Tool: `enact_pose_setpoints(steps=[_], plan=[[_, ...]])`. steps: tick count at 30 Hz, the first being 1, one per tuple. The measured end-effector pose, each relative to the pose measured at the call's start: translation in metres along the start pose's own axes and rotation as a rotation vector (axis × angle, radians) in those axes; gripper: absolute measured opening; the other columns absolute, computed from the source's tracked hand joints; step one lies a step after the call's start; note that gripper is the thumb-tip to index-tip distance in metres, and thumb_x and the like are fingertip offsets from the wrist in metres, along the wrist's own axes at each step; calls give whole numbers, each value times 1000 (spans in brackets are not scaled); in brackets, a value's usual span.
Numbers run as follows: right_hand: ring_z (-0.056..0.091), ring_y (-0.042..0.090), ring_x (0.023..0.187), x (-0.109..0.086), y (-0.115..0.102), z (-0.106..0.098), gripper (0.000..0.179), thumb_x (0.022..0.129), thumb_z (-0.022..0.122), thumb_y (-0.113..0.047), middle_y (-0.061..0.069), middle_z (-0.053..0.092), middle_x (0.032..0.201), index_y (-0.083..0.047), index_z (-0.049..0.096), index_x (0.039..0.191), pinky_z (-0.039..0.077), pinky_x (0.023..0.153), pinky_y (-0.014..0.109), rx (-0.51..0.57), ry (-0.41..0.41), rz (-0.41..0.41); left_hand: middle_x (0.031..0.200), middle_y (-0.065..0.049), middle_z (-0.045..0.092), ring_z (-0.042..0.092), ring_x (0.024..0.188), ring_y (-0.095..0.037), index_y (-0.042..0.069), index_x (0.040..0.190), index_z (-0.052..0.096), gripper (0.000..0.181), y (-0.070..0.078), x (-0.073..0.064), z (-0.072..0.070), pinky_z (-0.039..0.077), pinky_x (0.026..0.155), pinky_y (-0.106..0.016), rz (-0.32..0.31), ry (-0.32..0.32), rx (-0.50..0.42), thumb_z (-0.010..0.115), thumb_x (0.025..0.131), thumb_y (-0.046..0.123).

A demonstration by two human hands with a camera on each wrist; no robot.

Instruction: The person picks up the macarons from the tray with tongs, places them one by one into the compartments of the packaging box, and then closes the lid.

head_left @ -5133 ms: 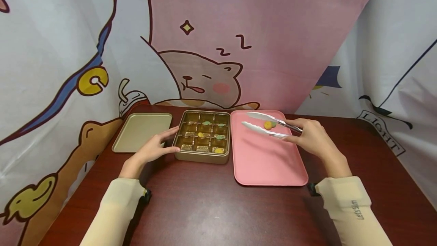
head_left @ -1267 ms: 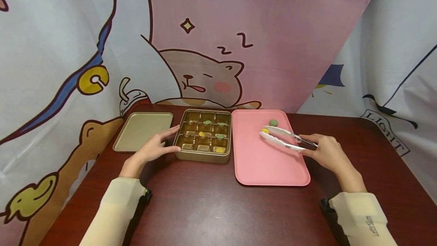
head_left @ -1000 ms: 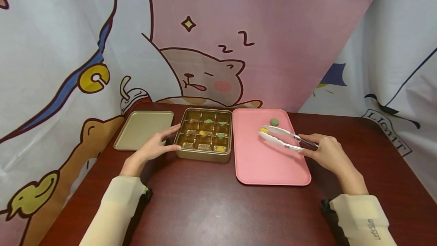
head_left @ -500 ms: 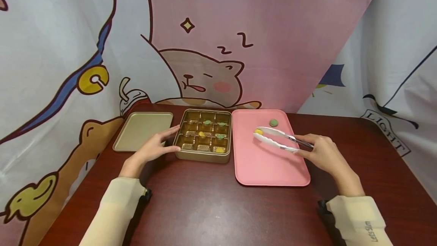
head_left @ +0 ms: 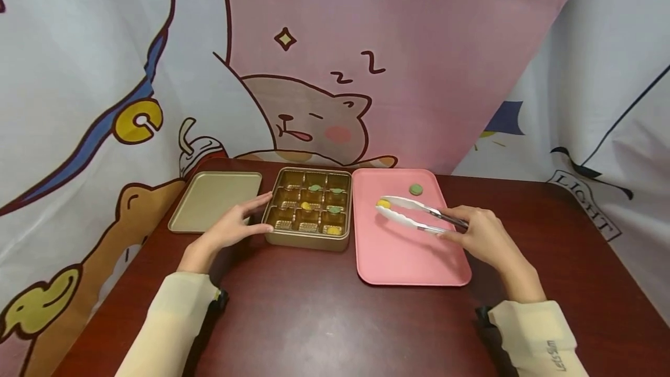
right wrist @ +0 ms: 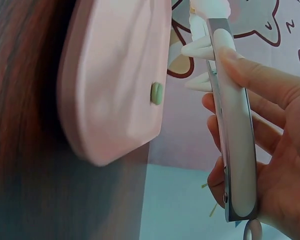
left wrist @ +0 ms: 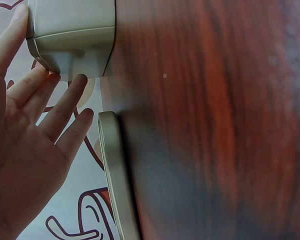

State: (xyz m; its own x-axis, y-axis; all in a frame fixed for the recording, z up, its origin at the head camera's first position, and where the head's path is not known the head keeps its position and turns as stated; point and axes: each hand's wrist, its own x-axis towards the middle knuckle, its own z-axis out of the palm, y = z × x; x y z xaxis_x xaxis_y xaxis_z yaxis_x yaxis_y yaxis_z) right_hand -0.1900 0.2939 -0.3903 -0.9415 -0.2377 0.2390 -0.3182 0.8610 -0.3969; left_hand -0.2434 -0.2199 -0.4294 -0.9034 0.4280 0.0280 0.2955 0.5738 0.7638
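Observation:
My right hand (head_left: 487, 237) grips a pair of tongs (head_left: 400, 218) with white tips. Between those tips is a small yellow macaron (head_left: 384, 204), held over the left half of the pink tray (head_left: 408, 263). Farther back on the tray lies a green macaron (head_left: 416, 189); the right wrist view shows its side too. A gold tin (head_left: 309, 241) stands left of the tray, with a divided insert holding several green and yellow macarons. My left hand (head_left: 227, 234) touches the tin's left side, thumb near the front corner, fingers extended along it.
A shallow gold lid (head_left: 214, 202) lies left of the tin, partly behind my left hand. The dark wooden table (head_left: 324, 319) is backed by a printed cloth (head_left: 450, 63) hanging along its rear and sides.
The tongs have come down around the yellow macaron beside the green one, then carried it left toward the tin. The green macaron stays behind. My left hand keeps its place at the tin.

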Motion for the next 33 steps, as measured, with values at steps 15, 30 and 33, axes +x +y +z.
enact_pose_setpoints(steps=[15,30,33], plan=[[68,35,100,7,-28,0,51,74,87,-13,20,73,114,-4,72,121,53,83,54,36,8,-54,164,-12,30,45,140,-41,10,155,37,80,-1,0,0,34,111,-67,9,3,18,77,88,28],[70,29,102,19,-56,8,49,74,88,-16,10,76,111,-7,74,120,55,83,51,66,10,-147,163,-13,31,45,139,-42,8,155,37,80,-1,-1,-2,35,110,-67,17,3,19,77,88,27],[70,30,108,23,-62,10,48,75,87,-16,10,76,114,-8,74,120,55,87,52,78,-6,-153,163,-13,31,46,139,-41,8,155,37,80,-1,-1,-2,35,110,-67,17,5,19,77,88,27]])
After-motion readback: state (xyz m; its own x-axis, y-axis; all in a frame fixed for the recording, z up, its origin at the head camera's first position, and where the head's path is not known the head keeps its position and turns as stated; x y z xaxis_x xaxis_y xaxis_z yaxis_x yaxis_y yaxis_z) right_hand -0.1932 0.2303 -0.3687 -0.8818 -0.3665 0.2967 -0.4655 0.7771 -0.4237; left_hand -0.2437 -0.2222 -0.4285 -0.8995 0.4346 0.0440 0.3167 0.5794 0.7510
